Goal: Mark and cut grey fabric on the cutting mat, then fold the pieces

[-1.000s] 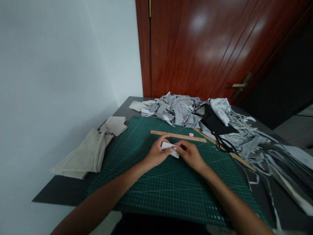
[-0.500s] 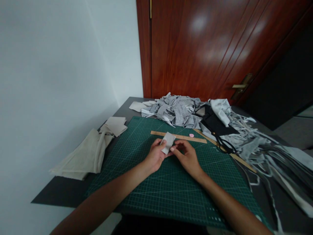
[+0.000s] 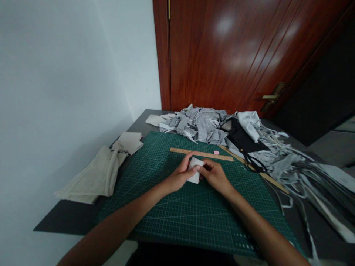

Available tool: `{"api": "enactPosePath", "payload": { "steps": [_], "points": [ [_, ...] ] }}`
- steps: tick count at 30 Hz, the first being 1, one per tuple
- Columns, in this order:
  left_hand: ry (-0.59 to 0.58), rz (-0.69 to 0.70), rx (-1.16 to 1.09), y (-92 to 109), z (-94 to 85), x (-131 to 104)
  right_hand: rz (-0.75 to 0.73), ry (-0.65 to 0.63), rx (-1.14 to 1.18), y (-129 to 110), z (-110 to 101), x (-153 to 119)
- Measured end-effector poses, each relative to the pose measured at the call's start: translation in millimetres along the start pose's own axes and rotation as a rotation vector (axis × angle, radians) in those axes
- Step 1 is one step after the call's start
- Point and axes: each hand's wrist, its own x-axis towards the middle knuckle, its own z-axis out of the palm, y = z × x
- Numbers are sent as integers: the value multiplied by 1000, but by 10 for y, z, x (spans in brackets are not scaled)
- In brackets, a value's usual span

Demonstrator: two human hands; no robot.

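Note:
A small, pale rectangular piece of folded fabric [image 3: 194,178] is held between both hands above the green cutting mat [image 3: 172,221]. My left hand [image 3: 180,175] grips its left side, thumb on top and index finger stretched along the far edge. From the right, my right hand [image 3: 215,174] pinches the piece with its thumb on the upper face; its other fingers are partly hidden behind. Just beyond the hands lie a wooden ruler [image 3: 205,154] and a pink piece of chalk [image 3: 216,152].
Grey fabric scraps [image 3: 198,125] are heaped at the back. Black-handled scissors [image 3: 253,164] rest by a second wooden ruler [image 3: 273,183] at the right, near many fabric strips [image 3: 318,195]. Folded beige cloth [image 3: 94,177] lies on the left. A wall [image 3: 83,74] and a door [image 3: 222,55] stand behind.
The fabric piece has turned more upright and moved slightly nearer to me. My right thumb has come onto its face, and my left index finger has straightened.

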Motion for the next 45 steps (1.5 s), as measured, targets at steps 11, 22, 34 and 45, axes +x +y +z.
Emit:
{"api": "enactPosePath", "payload": {
  "steps": [11, 22, 34, 45],
  "points": [
    [96, 53, 75, 8, 0, 76, -1, -38, 21, -73, -52, 26],
    [241, 3, 22, -47, -80, 122, -28, 2, -182, 21, -269, 137],
    [458, 292, 16, 99, -205, 179, 661, 402, -1389, 282, -1533, -62],
    [455, 260, -14, 88, -242, 185, 715, 372, -1315, 400, -1711, -119]
  ]
}}
